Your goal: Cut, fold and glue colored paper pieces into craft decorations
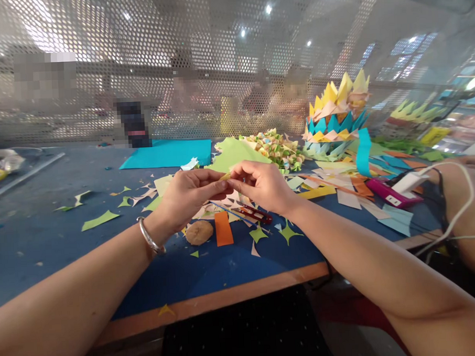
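Observation:
My left hand [199, 193] and my right hand [259, 185] meet over the table, fingertips pinched together on a small yellow piece of paper [225, 176]. Most of that piece is hidden by the fingers. Just below them lie paper scraps, a dark red tool [255, 214] that may be scissors or a cutter, and a thin blue stick [233, 212]. Closer to me sit a round tan disc [199, 232] and an orange paper strip [224, 229]. Behind my hands is a light green sheet [236, 153] beside a heap of small folded paper pieces [277, 147].
A blue sheet [169, 153] lies at the back. Spiky stacked paper crowns [335, 121] stand at the back right. A magenta power bank [393, 192] with a white plug and cable [468, 183] is on the right, near another person's arm [465, 210]. A perforated metal screen [216, 53] rises behind.

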Demonstrator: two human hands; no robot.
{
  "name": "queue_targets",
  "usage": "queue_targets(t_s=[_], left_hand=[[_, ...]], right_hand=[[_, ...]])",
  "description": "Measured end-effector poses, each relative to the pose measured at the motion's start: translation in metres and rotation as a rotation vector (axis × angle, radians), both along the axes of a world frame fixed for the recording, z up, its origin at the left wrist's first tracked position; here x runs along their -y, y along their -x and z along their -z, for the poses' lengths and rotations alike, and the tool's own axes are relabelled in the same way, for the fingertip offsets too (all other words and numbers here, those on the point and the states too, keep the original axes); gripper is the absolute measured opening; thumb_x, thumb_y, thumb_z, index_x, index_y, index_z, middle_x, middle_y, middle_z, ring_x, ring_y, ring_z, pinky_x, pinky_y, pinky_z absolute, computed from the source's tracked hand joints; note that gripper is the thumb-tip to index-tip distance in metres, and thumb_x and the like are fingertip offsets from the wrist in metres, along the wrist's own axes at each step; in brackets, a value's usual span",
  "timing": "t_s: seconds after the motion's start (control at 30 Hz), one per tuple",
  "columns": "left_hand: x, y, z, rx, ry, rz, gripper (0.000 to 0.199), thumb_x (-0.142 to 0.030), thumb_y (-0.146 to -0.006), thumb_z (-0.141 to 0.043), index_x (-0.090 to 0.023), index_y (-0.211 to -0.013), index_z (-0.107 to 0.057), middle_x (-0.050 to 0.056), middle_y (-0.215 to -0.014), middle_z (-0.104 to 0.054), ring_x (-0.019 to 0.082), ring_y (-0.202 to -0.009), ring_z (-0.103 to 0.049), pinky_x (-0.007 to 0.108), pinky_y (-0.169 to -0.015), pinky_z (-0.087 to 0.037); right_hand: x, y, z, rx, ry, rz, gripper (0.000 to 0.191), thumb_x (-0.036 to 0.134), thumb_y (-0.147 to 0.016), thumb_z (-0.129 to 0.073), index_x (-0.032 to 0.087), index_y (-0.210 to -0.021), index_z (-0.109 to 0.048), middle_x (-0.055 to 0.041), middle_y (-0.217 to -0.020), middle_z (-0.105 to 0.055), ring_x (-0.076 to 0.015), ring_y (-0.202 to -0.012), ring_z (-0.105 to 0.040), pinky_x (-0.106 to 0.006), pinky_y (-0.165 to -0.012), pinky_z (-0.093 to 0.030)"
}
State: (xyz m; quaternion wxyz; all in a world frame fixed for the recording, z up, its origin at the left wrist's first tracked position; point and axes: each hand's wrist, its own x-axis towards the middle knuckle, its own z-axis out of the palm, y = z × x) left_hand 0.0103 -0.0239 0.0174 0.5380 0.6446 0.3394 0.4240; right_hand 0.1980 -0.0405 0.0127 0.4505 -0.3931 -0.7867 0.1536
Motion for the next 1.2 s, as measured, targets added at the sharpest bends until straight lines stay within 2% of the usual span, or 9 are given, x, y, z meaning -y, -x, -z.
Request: queue_targets(t_s=[0.23,0.57,0.73,0.83,0.97,1.2], left_hand=[[-0.0006,0.0019,0.0002,-0.096,-0.131,-0.041,0.012,-0.027,-0.077,-0.074,-0.019,-0.083,-0.078,0.005,-0.080,-0.077,0.017,-0.073,-0.072,0.027,-0.074,-0.058],[0.0020,0.0003,-0.0022,-0.162,-0.213,-0.043,0.013,-0.029,-0.081,-0.069,-0.018,-0.082,-0.076,0.007,-0.081,-0.077,0.019,-0.076,-0.073,0.030,-0.075,-0.058],[0.0029,0.0018,-0.0023,-0.330,-0.402,-0.127,0.015,-0.029,-0.083,-0.066,-0.020,-0.081,-0.078,0.005,-0.073,-0.075,0.018,-0.068,-0.068,0.026,-0.063,-0.051],[0.0055,0.0014,-0.0038,-0.380,-0.471,-0.177,0.014,-0.027,-0.082,-0.067,-0.022,-0.077,-0.078,0.003,-0.066,-0.073,0.016,-0.061,-0.062,0.025,-0.055,-0.043],[0.0065,0.0003,-0.0043,-0.352,-0.470,-0.184,0.012,-0.024,-0.079,-0.068,-0.022,-0.072,-0.078,0.001,-0.062,-0.071,0.015,-0.058,-0.058,0.024,-0.053,-0.039],[0.0002,0.0011,0.0006,-0.192,-0.281,-0.079,0.007,-0.026,-0.076,-0.074,-0.021,-0.079,-0.077,0.005,-0.075,-0.076,0.019,-0.071,-0.067,0.027,-0.067,-0.051]], right_hand=[[-0.0004,-0.0001,-0.0003,0.007,-0.025,0.002,0.017,0.029,-0.087,-0.065,0.016,-0.077,-0.058,0.0024,-0.065,-0.056,-0.0077,-0.053,-0.045,-0.024,-0.052,-0.035],[-0.0024,-0.0017,0.0009,-0.001,-0.073,0.019,0.020,0.032,-0.087,-0.066,0.017,-0.077,-0.058,0.0016,-0.068,-0.058,-0.0082,-0.054,-0.046,-0.024,-0.053,-0.037],[-0.0022,-0.0015,0.0006,-0.024,-0.041,0.034,0.022,0.037,-0.086,-0.067,0.016,-0.085,-0.061,-0.0007,-0.074,-0.063,-0.0071,-0.052,-0.047,-0.024,-0.050,-0.039],[-0.0020,-0.0013,0.0008,-0.041,-0.021,-0.007,0.022,0.037,-0.088,-0.066,0.016,-0.083,-0.061,-0.0003,-0.073,-0.063,-0.0068,-0.051,-0.047,-0.023,-0.049,-0.038],[-0.0017,-0.0013,0.0016,-0.062,0.001,-0.054,0.023,0.037,-0.088,-0.066,0.017,-0.080,-0.060,0.0012,-0.070,-0.062,-0.0068,-0.051,-0.046,-0.023,-0.047,-0.038],[-0.0007,-0.0009,-0.0013,-0.063,0.009,-0.044,0.016,0.028,-0.089,-0.062,0.017,-0.079,-0.057,0.0025,-0.068,-0.059,-0.0069,-0.050,-0.046,-0.024,-0.048,-0.037]])
